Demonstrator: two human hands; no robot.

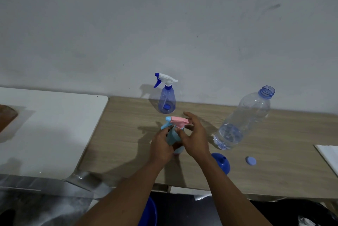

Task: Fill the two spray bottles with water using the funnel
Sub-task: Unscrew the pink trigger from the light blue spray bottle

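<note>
Pale-blue plastic spray bottle with a pink trigger head (172, 137) stands upright near the middle of the wood-grain desk (118, 134), held between both hands. I have the left hand (161, 148) wrapped round its body, fingers curled tight on the plastic. The right hand (194, 138) is at the neck just under the pink head, thumb pressed on the front and the fingers reaching round behind, the forefinger lifted clear.

Toward the desk's back edge stands the translucent dark-blue spray bottle with a white and blue trigger (167, 101), its head screwed on. To the right stands the large clear plastic water bottle (241, 119), uncapped, with water in its lower part. Its light-blue round cap (250, 160) lies near the front edge. The blue plastic funnel (222, 162) sits wide end down just beside my right forearm, which partly hides it.

A white tabletop (45, 130) adjoins the desk's left edge.
</note>
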